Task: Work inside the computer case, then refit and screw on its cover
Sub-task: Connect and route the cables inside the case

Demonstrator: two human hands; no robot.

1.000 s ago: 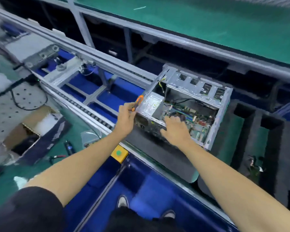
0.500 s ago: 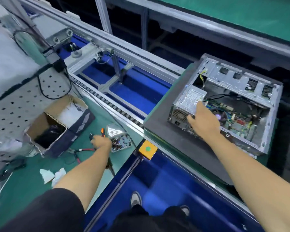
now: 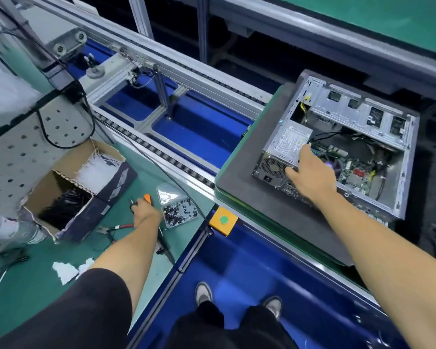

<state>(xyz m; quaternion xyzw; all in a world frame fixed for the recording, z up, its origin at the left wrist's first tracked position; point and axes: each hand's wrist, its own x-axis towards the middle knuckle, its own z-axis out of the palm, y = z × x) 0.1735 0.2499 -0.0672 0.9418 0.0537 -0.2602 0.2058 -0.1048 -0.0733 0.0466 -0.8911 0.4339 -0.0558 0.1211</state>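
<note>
The open computer case (image 3: 400, 157) lies on its side on a dark foam pad (image 3: 247, 197) at the right, with no cover on it. Inside I see the silver power supply (image 3: 288, 141) and the green motherboard (image 3: 350, 167). My right hand (image 3: 311, 175) rests on the case's near rim beside the power supply, fingers reaching inward. My left hand (image 3: 145, 212) is low over the green table at the left and grips an orange-handled tool (image 3: 147, 197). The cover is not in view.
A clear plastic box of small dark screws (image 3: 180, 211) lies just right of my left hand. A torn cardboard box (image 3: 78, 190) stands to its left. An orange button box (image 3: 223, 220) sits on the conveyor rail (image 3: 176, 170). A cable runs across the table.
My left hand has carried the orange-handled tool from the case down to the table beside the screw box. My right hand has stayed at the case's rim by the power supply.
</note>
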